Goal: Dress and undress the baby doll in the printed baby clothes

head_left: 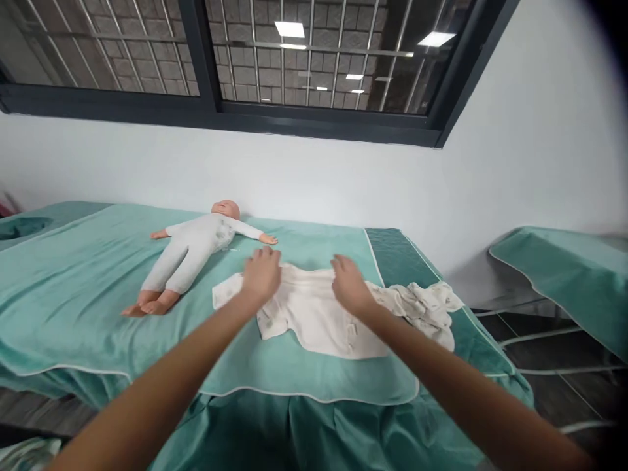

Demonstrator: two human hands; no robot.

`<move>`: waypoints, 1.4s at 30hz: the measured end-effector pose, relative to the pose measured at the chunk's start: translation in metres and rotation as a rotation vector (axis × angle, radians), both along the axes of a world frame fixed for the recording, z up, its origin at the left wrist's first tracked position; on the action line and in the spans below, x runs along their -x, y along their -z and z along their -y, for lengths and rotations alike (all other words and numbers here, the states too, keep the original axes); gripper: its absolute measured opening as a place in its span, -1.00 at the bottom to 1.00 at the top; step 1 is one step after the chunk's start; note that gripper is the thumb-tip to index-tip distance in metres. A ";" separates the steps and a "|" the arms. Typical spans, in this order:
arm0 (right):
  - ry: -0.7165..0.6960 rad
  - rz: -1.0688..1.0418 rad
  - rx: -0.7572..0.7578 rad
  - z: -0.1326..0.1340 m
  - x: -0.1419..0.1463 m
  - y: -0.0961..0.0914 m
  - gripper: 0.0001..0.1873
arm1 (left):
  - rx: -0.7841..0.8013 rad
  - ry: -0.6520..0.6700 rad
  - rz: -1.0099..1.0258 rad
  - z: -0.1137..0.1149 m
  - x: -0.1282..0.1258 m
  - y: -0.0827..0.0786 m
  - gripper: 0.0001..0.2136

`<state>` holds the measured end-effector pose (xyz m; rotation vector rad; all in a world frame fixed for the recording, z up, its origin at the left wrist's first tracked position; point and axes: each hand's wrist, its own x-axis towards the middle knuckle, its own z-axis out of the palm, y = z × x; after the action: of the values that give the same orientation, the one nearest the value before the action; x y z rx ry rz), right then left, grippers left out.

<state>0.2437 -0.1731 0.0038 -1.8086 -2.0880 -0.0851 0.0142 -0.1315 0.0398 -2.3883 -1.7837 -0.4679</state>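
A white baby garment (318, 314) lies spread out in front of me on the green bed cover, its lower edge wavy. My left hand (262, 273) is at its upper left, fingers curled down and closed on the cloth. At the upper right edge, my right hand (349, 284) bends its fingers over the same garment and seems to pinch it; the fingertips are partly hidden. A crumpled, patterned white cloth (426, 307) lies against the garment's right side. To the left, a baby doll (196, 242) in a pale bodysuit rests on its back, arms spread.
The green cover (88, 281) with white piping drapes over the bed's front edge. Behind it rise a white wall (304, 176) and a dark-framed window (324, 118) with bars. Another green-covered surface (569, 261) stands at the right, beyond a gap showing dark floor.
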 end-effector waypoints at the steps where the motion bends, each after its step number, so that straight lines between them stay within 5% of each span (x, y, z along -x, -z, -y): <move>1: -0.115 -0.021 0.003 0.002 0.016 0.020 -0.40 | 0.045 0.093 0.075 0.004 -0.011 0.020 -0.66; 4: -0.186 -0.115 -0.022 0.003 0.046 0.062 -0.45 | 0.157 0.157 0.182 0.006 -0.034 0.066 -0.65; 7: -0.006 -0.159 0.003 -0.008 0.049 0.075 -0.49 | 0.161 0.050 0.183 -0.009 -0.038 0.082 -0.66; 12: 0.115 -0.099 0.066 -0.027 0.037 0.068 -0.47 | 0.127 -0.103 0.193 -0.034 -0.028 0.080 -0.61; 19: 0.291 -0.023 0.033 -0.047 0.026 0.059 -0.31 | 0.076 -0.025 0.111 -0.046 -0.035 0.076 -0.48; 25: 0.285 -0.003 0.001 -0.095 0.005 0.059 -0.34 | 0.083 0.014 0.167 -0.094 -0.044 0.073 -0.46; 31: 0.326 -0.036 0.047 -0.136 -0.004 0.076 -0.31 | 0.128 0.029 0.136 -0.127 -0.048 0.088 -0.51; 37: 0.307 -0.104 0.219 -0.139 -0.005 0.075 -0.27 | 0.061 0.030 0.187 -0.122 -0.047 0.090 -0.58; 42: 0.296 -0.076 0.194 -0.128 0.001 0.067 -0.31 | 0.027 0.189 0.222 -0.088 -0.041 0.081 -0.76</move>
<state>0.2428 -0.0449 -0.0635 -2.1905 -1.8169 0.1107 0.0555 -0.0433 -0.0417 -2.6273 -1.6593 -0.7637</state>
